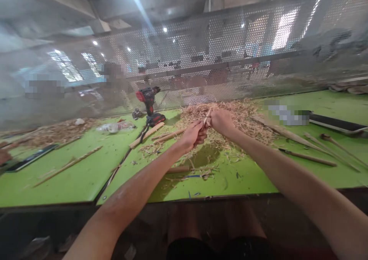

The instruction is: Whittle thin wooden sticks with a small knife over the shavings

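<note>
Both my hands are close together over a pile of pale curled shavings (pixel 250 114). My left hand (pixel 193 136) is closed round a thin pale strip (pixel 207 115), which looks like wood or bamboo and sticks up between the hands. My right hand (pixel 222 121) is curled beside its upper part, with the fingers pinched at the strip; whether they hold a small blade too is hidden. Left of my left hand lies a round wooden stick (pixel 170 136), and nearer to me a short thicker wooden piece (pixel 178 169) rests among loose shavings.
A black and red cordless drill (pixel 151 106) stands at the back, near a perforated metal screen (pixel 201 68). A flat wooden piece (pixel 148 134) and a dark cord lie before it. Long sticks and a dark-tipped tool (pixel 307 157) lie right; a phone (pixel 33 157) lies left, beside another person's hand.
</note>
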Tool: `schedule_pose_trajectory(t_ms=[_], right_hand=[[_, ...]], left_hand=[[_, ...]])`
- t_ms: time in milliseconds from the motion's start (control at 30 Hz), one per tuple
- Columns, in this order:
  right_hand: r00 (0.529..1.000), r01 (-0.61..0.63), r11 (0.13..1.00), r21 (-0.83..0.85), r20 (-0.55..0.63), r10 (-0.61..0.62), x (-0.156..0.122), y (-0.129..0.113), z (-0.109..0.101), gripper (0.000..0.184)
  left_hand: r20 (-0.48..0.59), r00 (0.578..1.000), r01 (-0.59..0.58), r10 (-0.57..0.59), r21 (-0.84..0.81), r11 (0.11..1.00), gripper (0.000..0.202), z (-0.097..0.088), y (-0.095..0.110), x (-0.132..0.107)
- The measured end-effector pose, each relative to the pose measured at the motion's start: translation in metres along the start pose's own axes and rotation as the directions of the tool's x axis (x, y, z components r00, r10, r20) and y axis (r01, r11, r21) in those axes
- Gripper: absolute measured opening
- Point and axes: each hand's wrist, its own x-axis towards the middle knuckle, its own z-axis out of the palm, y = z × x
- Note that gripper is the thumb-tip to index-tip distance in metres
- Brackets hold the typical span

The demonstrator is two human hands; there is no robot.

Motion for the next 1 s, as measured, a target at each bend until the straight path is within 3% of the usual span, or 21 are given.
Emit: schedule_pose_trajectory(t_ms=[133, 600, 833, 900, 1000], right_hand=[[0.998, -0.062, 0.998, -0.011, -0.026, 0.062, -0.002, -0.001, -0.002, 0.038], [0.996, -0.094, 0.996, 0.005, 0.011, 0.094, 0.001, 0.002, 0.000, 0.046], [0.994, -0.112, 0.994, 0.018, -0.003, 0.112, 0.009, 0.009, 0.016, 0.046], [0.987, -0.163, 0.986, 0.040, 0.018, 0.162, 0.014, 0.018, 0.021, 0.040], [0.939, -0.340, 0.939, 0.059, 0.086, 0.334, 0.018, 0.046, 0.026, 0.033]], left_hand=[[0.009, 1.000, -0.010, 0.010, 0.020, 1.000, 0.032, 0.002, 0.001, -0.004], [-0.052, 0.999, -0.007, 0.014, 0.136, 0.991, 0.028, 0.011, 0.002, -0.010], [-0.065, 0.997, 0.048, -0.038, 0.158, 0.986, 0.029, 0.012, 0.002, -0.008], [-0.048, 0.998, 0.047, -0.039, 0.179, 0.983, 0.029, 0.011, 0.003, -0.010], [0.098, 0.995, 0.008, -0.029, 0.207, 0.978, 0.025, 0.011, 0.004, -0.014]])
